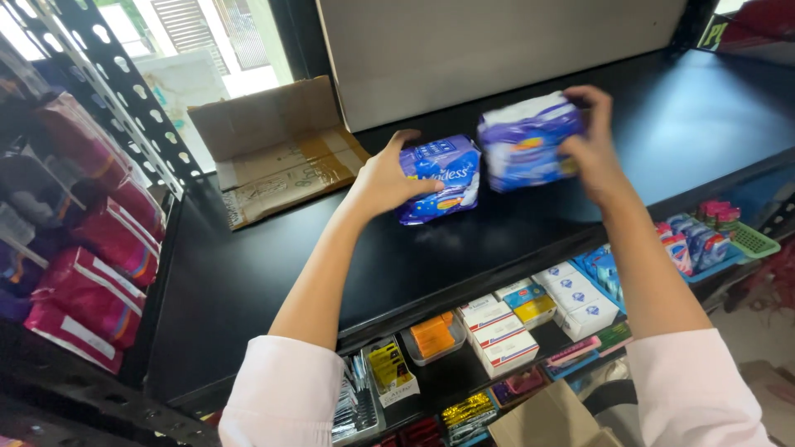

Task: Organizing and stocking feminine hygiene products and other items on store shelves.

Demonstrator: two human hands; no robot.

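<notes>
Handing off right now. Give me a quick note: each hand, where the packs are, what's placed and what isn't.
Left hand: grips the left blue pack, which rests on the black shelf.
Right hand: holds the right blue pack, blurred, seemingly just above the shelf beside the first.
Done: left pack is down.
Left: right pack not yet set down; both hands not yet released.
Flattened cardboard lies at back left.

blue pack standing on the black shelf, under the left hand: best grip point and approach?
Grip the blue pack across its two narrow side edges, coming from above and the near side. It stands on edge on the black shelf, so its broad soft faces would probably dent; the left hand already covers its left edge.
</notes>
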